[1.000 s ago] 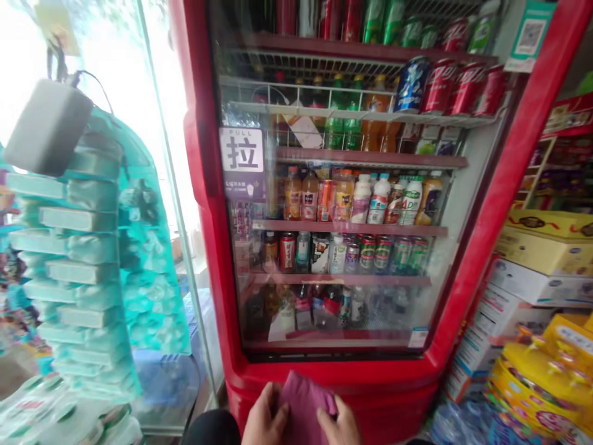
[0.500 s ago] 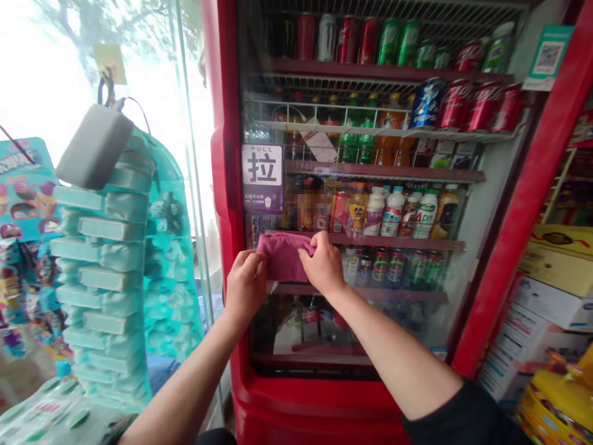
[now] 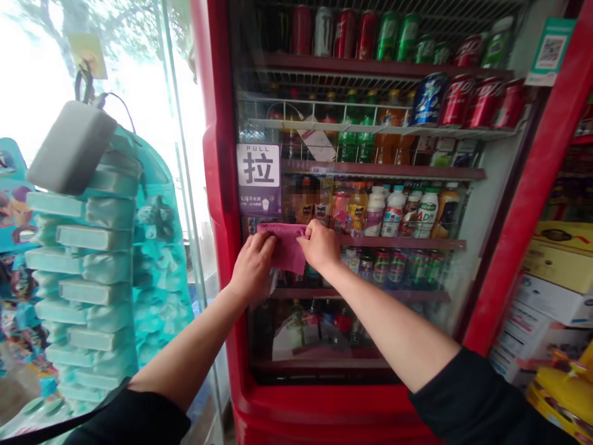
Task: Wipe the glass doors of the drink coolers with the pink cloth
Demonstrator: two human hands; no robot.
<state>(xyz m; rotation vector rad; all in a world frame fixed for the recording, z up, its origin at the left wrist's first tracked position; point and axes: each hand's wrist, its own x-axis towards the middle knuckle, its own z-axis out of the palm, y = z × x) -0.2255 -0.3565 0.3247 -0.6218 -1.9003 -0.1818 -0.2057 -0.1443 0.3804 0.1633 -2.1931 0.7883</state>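
At far left, a grey rectangular pouch (image 3: pixel 69 145) hung by its strap in front of a teal rack of wrapped packs (image 3: pixel 92 259) beside the shop window. Your left hand (image 3: pixel 252 262) pinched the left edge of a folded magenta cloth (image 3: pixel 286 248), and your right hand (image 3: pixel 319 247) gripped its upper right corner. Both hands were closed on the fabric and close together. The cloth lay against the glass door of the red drinks cooler (image 3: pixel 215 185), just below the white-and-purple "PULL" sticker (image 3: pixel 258 176). It looked light, soft and limp, likely to sag or bunch unless held by its edges or pressed under a flat palm. Behind the glass to the right stood plastic drink bottles (image 3: pixel 393 210) and, higher, red and blue cans (image 3: pixel 458 99). Stacked cardboard cartons (image 3: pixel 556 290) sat at far right.
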